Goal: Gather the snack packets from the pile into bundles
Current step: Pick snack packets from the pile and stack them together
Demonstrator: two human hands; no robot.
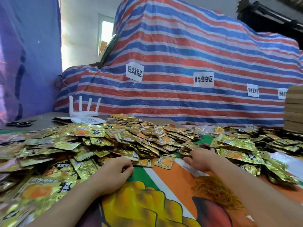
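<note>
A broad pile of gold foil snack packets (131,138) covers the far half of the table, with more packets spread at the left (41,169) and right (242,148). My left hand (114,171) rests on the printed cloth at the near edge of the pile, its fingers curled, and I see no packet inside them. My right hand (200,159) lies flat at the pile's edge, with its fingers stretched out onto the nearest packets. A loose packet (164,161) lies between the two hands.
A heap of orange rubber bands (213,192) sits on the cloth under my right forearm. A white router (82,111) and black scissors (19,123) stand at the back left. Stacked cardboard (293,108) rises at the right, and a striped tarp (180,54) with paper labels stands behind.
</note>
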